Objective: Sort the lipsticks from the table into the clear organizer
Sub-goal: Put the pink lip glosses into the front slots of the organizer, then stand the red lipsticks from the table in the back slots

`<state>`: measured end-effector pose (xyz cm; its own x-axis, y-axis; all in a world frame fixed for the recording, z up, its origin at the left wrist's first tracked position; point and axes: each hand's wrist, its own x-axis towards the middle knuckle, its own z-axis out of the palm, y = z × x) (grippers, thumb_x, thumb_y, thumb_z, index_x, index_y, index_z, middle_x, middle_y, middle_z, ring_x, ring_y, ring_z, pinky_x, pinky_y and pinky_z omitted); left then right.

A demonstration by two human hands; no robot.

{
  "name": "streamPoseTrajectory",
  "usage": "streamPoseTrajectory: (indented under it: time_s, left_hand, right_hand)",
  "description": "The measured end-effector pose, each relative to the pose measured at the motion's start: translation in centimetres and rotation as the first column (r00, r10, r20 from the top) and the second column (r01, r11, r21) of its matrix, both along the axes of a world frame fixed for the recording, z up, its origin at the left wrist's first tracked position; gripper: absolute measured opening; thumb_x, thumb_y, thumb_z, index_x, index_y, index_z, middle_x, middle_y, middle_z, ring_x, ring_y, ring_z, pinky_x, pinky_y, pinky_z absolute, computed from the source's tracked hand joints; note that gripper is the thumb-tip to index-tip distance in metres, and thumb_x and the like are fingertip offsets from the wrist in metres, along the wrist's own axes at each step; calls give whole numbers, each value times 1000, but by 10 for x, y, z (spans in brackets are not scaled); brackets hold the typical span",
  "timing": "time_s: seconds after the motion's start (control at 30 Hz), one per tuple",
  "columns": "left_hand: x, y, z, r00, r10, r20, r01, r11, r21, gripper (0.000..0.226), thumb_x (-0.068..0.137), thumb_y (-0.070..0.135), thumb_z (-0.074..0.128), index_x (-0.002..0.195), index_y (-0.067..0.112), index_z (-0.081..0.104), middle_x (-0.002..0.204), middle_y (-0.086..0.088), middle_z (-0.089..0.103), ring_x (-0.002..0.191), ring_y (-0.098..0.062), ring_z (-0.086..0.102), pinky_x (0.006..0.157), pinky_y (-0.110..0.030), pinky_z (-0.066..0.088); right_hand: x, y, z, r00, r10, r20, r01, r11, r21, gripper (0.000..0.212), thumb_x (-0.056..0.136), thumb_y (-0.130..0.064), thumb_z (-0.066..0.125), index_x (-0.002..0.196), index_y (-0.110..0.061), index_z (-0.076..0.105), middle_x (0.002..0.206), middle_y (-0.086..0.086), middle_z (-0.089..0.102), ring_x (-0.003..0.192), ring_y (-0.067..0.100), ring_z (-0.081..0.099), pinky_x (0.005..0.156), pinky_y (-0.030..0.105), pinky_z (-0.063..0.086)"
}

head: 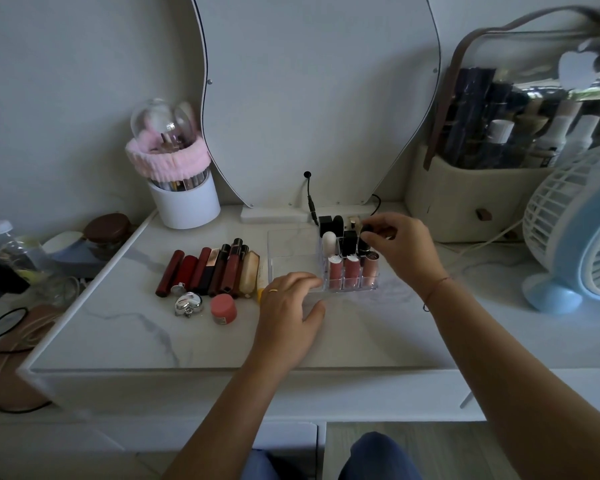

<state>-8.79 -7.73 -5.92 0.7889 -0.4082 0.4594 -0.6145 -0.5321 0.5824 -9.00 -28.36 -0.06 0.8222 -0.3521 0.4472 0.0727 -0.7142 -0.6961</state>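
Observation:
A clear organizer (293, 249) stands on the white marble table (205, 337), right of centre. Its right-hand slots hold several lipsticks: three pink ones in the front row (352, 271), a white one and black ones behind. My right hand (400, 245) hovers over the back right slots, fingertips pinched on a black lipstick (367, 229). My left hand (290, 304), wearing a ring, rests on the organizer's front left edge, holding nothing. A row of red, dark and beige lipsticks (208, 268) lies on the table left of the organizer.
A silver heart-shaped case (187, 304) and a pink-capped jar (223, 309) sit in front of the loose row. A white brush cup with a pink band (184, 199) stands at the back left, a mirror (319, 98) behind, a blue fan (579, 233) and a cosmetics bag (471, 195) at right.

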Motion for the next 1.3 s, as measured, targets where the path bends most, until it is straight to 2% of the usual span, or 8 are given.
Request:
streamPoseTrajectory:
  time_s: [0.3, 0.43, 0.57, 0.7, 0.83, 0.97, 1.13, 1.3]
  left_hand:
    - [0, 0, -1, 1000, -4, 3, 4, 1000, -8, 27, 85, 22, 62, 112, 23, 62, 116, 10, 59, 115, -12, 46, 102, -33, 33]
    - [1, 0, -1, 1000, -9, 0, 9, 1000, -10, 29, 85, 21, 61, 114, 22, 61, 117, 7, 59, 115, -13, 47, 102, -37, 36]
    - [0, 4, 6, 998, -41, -57, 36, 996, -87, 34, 86, 20, 60, 120, 21, 58, 121, 6, 58, 118, -10, 46, 102, -31, 37]
    - [13, 34, 22, 1000, 19, 16, -17, 990, -143, 33, 85, 18, 62, 118, 16, 60, 119, 2, 60, 115, -8, 48, 99, -22, 37]
    - [54, 96, 33, 967, 255, 27, -246, 952, -180, 24, 84, 16, 63, 108, 15, 64, 107, -2, 63, 101, -17, 55, 91, -29, 43]
    - [107, 152, 32, 837, 502, -217, -511, 859, 17, 25, 84, 25, 62, 103, 8, 66, 104, -11, 66, 97, -28, 61, 87, -39, 49]
    - [146, 165, 27, 806, 529, -265, -463, 843, 273, 33, 86, 35, 59, 69, 7, 61, 78, -18, 66, 78, -32, 62, 66, -38, 45]
    - [161, 157, 33, 789, 561, -249, -470, 813, 344, 44, 82, 31, 65, 49, 9, 46, 47, -3, 40, 54, -23, 45, 49, -29, 26]
  right_hand:
    - [0, -3, -10, 1000, 6, 14, -8, 992, 122, 23, 83, -23, 67, 105, -16, 68, 84, -8, 67, 77, 2, 62, 69, 10, 49]
    - [-8, -3, -26, 999, -13, 51, -1, 965, 263, 29, 86, -36, 60, 110, -20, 63, 96, -8, 67, 87, 1, 60, 77, 18, 51]
    - [-15, 0, -48, 983, 179, -32, -153, 908, 390, 69, 75, -49, 63, 136, -25, 40, 129, -4, 50, 113, 8, 52, 92, 26, 45]
    - [-10, 3, -55, 973, 214, -86, -178, 934, 310, 60, 79, -36, 69, 132, -32, 41, 116, -12, 59, 94, -11, 58, 73, 2, 43]
    - [-9, 4, -59, 991, 106, -81, -93, 984, 154, 57, 79, -32, 70, 130, -29, 45, 93, -32, 53, 75, -31, 49, 57, -2, 37]
    - [-10, 4, -60, 992, 71, -103, -59, 992, 114, 63, 75, -32, 73, 130, -34, 43, 90, -33, 53, 75, -21, 49, 60, 9, 33]
    - [-8, 1, -62, 989, 94, -111, -79, 989, 127, 67, 73, -28, 76, 131, -33, 43, 96, -23, 59, 83, -13, 52, 65, 12, 36]
    - [-7, -1, -63, 984, 129, -119, -111, 983, 148, 68, 75, -28, 75, 134, -31, 41, 107, -8, 63, 92, 13, 61, 74, 29, 43]
